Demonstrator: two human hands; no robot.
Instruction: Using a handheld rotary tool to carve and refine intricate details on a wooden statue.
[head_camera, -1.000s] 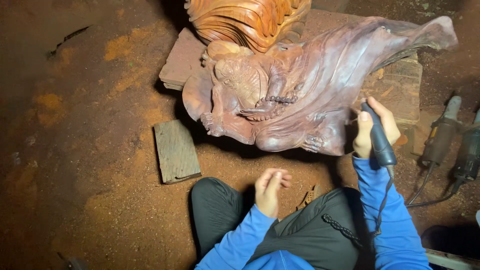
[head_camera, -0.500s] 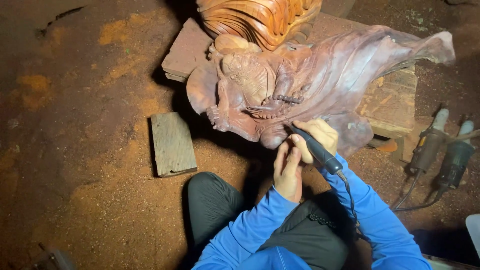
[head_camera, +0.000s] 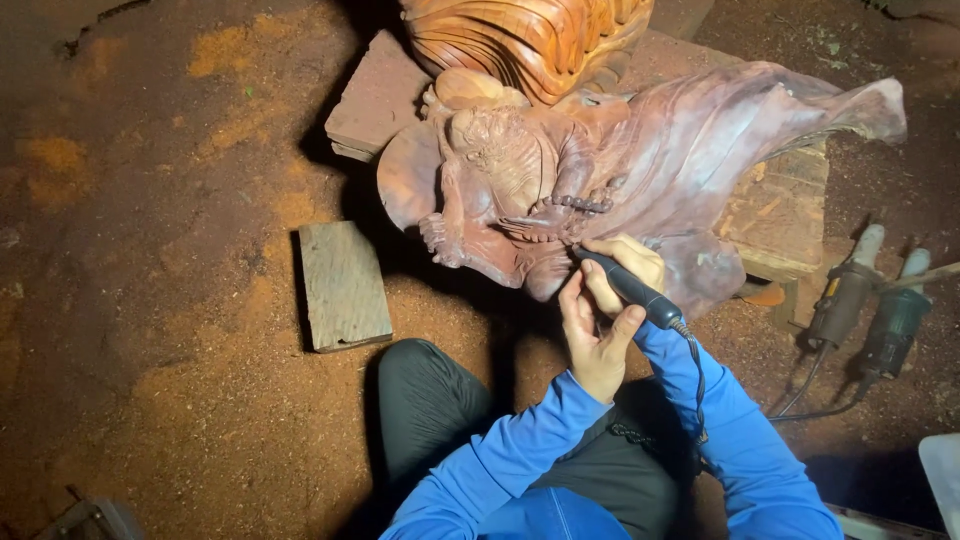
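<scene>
You're working under one warm light from above, brightest on the carving (head_camera: 600, 170) just beyond your gripping right hand (head_camera: 625, 262). Deep shadow pools beneath the carving and left of the grip, beside your left hand (head_camera: 593, 345). The corners fall dark. Focus is sharp around the grip; glare is mild.

The floor (head_camera: 150, 300) is bare ground, reddish-brown and coated in fine sawdust, with brighter orange patches toward the upper left. A small grey wooden block (head_camera: 343, 285) lies flat on it, just left of the carving. A flat slab (head_camera: 380, 100) rests on the floor at the top, and a rough wooden pallet (head_camera: 785, 215) sits to the right; together they carry the dark wooden carving (head_camera: 600, 180). Two corded power grinders (head_camera: 870, 300) lie side by side on the floor at the right edge.
</scene>
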